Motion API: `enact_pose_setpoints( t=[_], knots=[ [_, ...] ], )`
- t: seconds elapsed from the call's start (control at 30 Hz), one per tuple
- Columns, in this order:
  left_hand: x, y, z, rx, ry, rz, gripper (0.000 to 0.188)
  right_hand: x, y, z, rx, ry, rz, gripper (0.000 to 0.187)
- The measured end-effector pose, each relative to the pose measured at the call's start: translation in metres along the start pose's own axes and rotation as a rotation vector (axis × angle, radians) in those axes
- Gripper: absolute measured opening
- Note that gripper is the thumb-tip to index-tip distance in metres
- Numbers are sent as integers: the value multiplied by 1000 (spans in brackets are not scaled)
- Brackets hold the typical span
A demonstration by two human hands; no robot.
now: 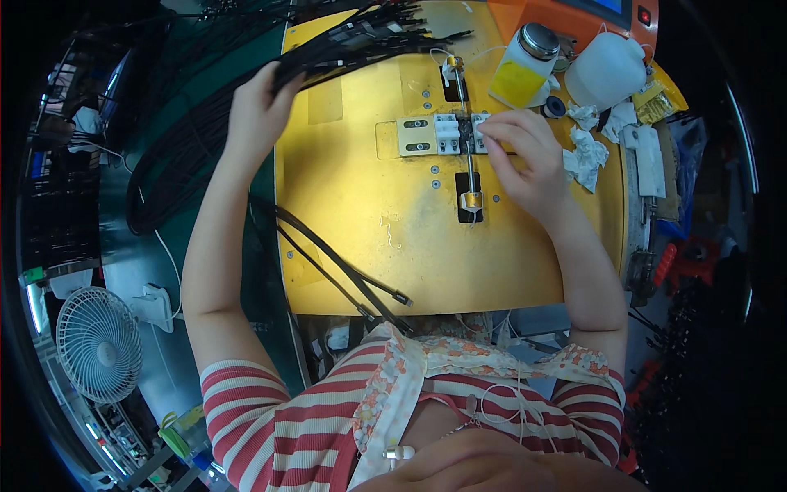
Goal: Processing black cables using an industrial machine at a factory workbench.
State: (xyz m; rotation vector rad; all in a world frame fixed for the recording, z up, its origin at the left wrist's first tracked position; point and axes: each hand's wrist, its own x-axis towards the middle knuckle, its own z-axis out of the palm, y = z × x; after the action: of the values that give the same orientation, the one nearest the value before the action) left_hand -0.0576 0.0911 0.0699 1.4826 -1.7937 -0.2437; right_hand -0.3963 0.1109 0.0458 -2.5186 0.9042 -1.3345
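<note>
Left: the black cable bundle (188, 131) is looping over a green surface (139, 254), its plug ends reaching the far side of the yellow bench (344, 197), presumably to be within easy reach. The left hand (261, 102) is touching it short of those ends, fingers partly hidden; cannot tell whether it is gripping. Loose cables (320, 242) are trailing toward the near edge. Centre: the clamp fixture (447, 134) is sitting flat, likely fastened for steadiness, a metal rod (470, 168) running near to far across it. The right hand (529, 156) is covering its right end, thumb and fingertips close together; cannot tell whether anything is pinched. Surroundings: a white fan (100, 344) is standing near left; a yellow-labelled bottle (525, 66), dark spool (555, 107), crumpled tissues (586, 160) and white jug (608, 70) are crowding the far right, just before an orange machine (566, 25). The tissues are lying just beside the right hand, probably cramping it; its fingers are hiding part of the fixture.
</note>
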Motion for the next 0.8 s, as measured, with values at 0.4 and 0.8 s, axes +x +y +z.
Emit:
enact_pose_setpoints(
  t=[0.4, 0.8],
  knots=[
    [-48, 21, -63, 82, 38, 771, 21, 67, -90, -88, 246, 125, -98, 23],
    [-72, 9, -26, 94, -104, 697, 19, 66, -138, 32, -89, -284, -467, 7]
  ],
)
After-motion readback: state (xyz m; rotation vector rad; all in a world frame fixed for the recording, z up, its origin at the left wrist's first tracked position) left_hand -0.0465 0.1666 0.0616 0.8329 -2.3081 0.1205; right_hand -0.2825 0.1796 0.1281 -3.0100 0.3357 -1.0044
